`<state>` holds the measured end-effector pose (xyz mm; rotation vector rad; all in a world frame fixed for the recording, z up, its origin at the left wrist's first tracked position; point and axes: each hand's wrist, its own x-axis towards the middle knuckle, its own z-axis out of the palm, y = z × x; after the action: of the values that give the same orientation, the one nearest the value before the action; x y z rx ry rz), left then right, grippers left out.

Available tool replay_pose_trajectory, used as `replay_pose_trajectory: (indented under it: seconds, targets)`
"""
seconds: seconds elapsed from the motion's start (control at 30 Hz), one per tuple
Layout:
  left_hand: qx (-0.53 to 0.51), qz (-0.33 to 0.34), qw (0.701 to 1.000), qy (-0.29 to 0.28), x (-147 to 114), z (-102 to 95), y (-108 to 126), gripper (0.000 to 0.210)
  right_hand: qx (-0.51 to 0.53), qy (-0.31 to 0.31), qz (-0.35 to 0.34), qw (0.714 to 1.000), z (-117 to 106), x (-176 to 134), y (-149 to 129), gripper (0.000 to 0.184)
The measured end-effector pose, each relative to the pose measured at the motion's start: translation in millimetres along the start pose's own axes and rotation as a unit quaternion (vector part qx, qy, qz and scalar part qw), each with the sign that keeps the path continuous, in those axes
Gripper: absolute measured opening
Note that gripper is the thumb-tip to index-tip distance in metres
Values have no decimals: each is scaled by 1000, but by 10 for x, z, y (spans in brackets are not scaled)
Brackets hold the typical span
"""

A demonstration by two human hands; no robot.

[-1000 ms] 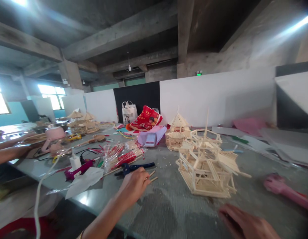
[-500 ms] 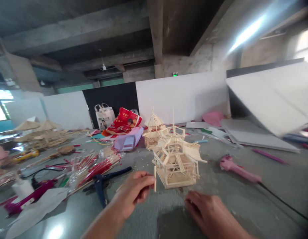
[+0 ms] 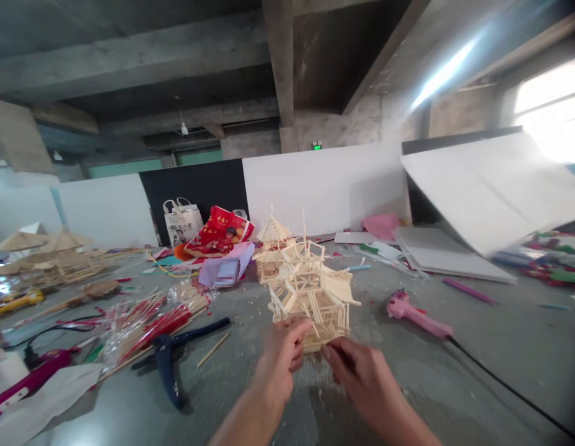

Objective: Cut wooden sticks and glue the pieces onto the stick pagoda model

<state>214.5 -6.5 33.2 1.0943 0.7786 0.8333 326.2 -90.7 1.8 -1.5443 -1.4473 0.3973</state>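
In the head view, the wooden stick model [image 3: 315, 297] stands upright on the grey table [image 3: 459, 390], in the middle of the scene, with a second pointed-roof model [image 3: 272, 233] just beyond it on the far side. The person's left hand [image 3: 282, 348] is at the model's near left edge, its fingers curled and thumb and forefinger close together; whether a thin stick is pinched there cannot be told. The right hand [image 3: 362, 375] is at the near right of the base, fingers bent and fingertips nearly meeting; what it grips, if anything, is hidden.

The model looks very light, stiff along each stick but fragile at the joints, and unlikely to slip. The flat base seems the safest hold; the thin upright and the overhanging roof slats would probably snap or come loose. A loose stick [image 3: 214, 350] and a dark blue cutter [image 3: 166, 368] lie to the left, a pink glue gun [image 3: 420, 319] to the right.
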Motion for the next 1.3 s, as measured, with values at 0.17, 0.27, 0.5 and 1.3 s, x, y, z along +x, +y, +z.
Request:
replay_pose_trajectory:
  seconds: [0.17,0.27,0.5,1.3]
  targets:
    - [-1,9,1000,2,-43,21,8,27,266,-42,128,955,110,114,-111,39]
    - [-8,10,1000,-4,-69,29,-4,26,303,-28,137,943,196,177,-139,41]
    - [-37,3,999,-6,-80,42,-11,26,294,-7,142,945,232,187,-147,45]
    - [-60,0,996,73,60,124,-97,25,238,76,93,964,205,277,-61,28]
